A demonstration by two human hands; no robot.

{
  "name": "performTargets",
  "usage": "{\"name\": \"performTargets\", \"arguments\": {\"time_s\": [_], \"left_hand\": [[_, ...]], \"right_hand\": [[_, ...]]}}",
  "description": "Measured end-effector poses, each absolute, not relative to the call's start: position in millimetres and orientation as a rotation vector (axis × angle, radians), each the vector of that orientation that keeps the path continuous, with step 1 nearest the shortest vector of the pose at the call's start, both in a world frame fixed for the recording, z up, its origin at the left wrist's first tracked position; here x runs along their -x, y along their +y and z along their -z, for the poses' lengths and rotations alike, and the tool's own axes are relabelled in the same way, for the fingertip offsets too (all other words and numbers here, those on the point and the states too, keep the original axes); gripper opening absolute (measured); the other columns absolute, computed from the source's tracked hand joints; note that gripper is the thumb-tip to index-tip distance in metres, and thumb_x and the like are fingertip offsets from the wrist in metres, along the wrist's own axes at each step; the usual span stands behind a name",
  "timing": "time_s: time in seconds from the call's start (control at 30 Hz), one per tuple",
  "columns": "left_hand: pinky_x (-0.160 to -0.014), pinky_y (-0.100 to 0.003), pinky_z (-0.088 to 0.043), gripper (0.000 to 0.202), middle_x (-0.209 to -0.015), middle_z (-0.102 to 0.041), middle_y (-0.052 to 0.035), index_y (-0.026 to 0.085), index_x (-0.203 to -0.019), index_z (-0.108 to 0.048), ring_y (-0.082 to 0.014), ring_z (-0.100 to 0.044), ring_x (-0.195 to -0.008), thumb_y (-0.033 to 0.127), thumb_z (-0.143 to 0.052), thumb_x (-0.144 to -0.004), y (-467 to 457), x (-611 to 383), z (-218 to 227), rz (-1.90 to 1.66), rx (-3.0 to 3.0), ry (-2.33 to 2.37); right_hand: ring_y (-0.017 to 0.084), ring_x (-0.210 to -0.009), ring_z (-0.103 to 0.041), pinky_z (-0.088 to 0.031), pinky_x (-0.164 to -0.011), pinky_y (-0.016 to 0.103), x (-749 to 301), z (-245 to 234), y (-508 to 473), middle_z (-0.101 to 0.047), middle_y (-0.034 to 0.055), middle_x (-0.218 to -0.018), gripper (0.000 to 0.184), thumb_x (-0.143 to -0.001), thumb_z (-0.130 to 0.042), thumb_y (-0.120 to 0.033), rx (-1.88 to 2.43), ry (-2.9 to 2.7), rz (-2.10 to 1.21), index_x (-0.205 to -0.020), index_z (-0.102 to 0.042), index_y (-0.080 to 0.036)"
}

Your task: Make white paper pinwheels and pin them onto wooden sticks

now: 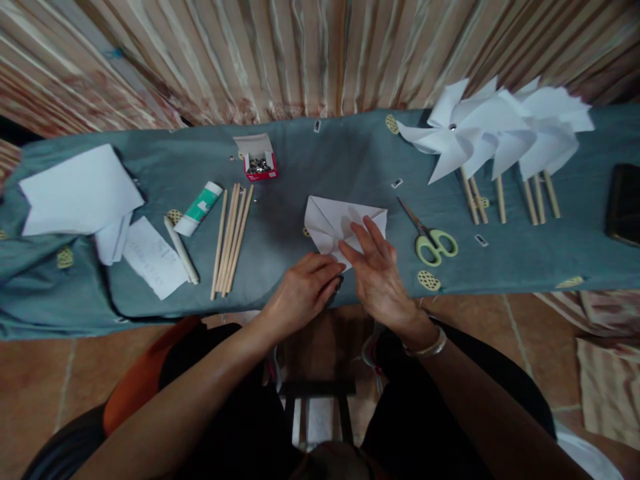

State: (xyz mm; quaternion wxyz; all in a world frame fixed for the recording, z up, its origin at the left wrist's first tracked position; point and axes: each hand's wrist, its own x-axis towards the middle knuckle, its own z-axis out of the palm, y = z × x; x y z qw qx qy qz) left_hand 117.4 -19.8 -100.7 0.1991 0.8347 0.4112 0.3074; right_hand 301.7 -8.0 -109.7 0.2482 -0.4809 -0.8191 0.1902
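A white paper sheet (325,217) with crease lines running towards its middle lies on the cloth in front of me. My left hand (307,287) is closed, pinching the near corner of the sheet between thumb and fingers. Over the right half of the paper rests my right hand (375,273), its fingers spread and touching the surface. Part of the sheet is hidden under both hands. Just right of it lie scissors (431,243) with light green handles, blades slightly apart.
Left of the paper are several wooden sticks (233,240), a glue stick (199,208), a white rod (181,250), a written note (154,257) and white paper sheets (80,190). A red box (260,163) holds metal pins. Paper pinwheels (493,130) on sticks lie at the back right, near a dark object (624,203).
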Motion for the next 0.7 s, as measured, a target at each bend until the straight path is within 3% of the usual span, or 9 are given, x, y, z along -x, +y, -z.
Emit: {"name": "performTargets", "arguments": {"time_s": [0.43, 0.57, 0.7], "left_hand": [[-0.080, -0.037, -0.053, 0.019, -0.100, -0.067, -0.0114, 0.011, -0.107, -0.065, -0.0219, -0.059, -0.092, 0.014, -0.054, -0.091, -19.1, -118.2, 98.7, -0.774, -2.531, 1.163], [-0.078, -0.037, -0.052, 0.020, -0.102, -0.068, -0.0113, 0.013, -0.107, -0.066, -0.0219, -0.059, -0.092, 0.016, -0.051, -0.093, -13.8, -110.7, 101.7, -0.735, -2.622, 1.201], [-0.078, -0.037, -0.050, 0.021, -0.101, -0.068, -0.0088, 0.018, -0.105, -0.068, -0.0223, -0.060, -0.093, 0.015, -0.051, -0.092, 3.0, -92.7, 103.8, -0.705, -2.688, 1.328]], "right_hand": [[0.028, -0.148, -0.023, -0.032, -0.114, 0.057, -301.4, 104.3, -6.0, -0.044, 0.0018, -0.150, 0.058, -0.087, -0.040, -0.005, 1.301, -2.229, -0.451, -0.136, -0.048, -0.036], [0.028, -0.146, -0.029, -0.032, -0.115, 0.058, -318.7, 95.6, 4.1, -0.044, 0.0062, -0.150, 0.061, -0.085, -0.038, -0.004, 1.301, -2.125, -0.401, -0.141, -0.045, -0.028], [0.030, -0.140, -0.040, -0.033, -0.115, 0.059, -334.0, 94.5, 14.2, -0.050, 0.0074, -0.146, 0.056, -0.084, -0.040, -0.008, 1.385, -2.011, -0.428, -0.137, -0.052, -0.024]]}}
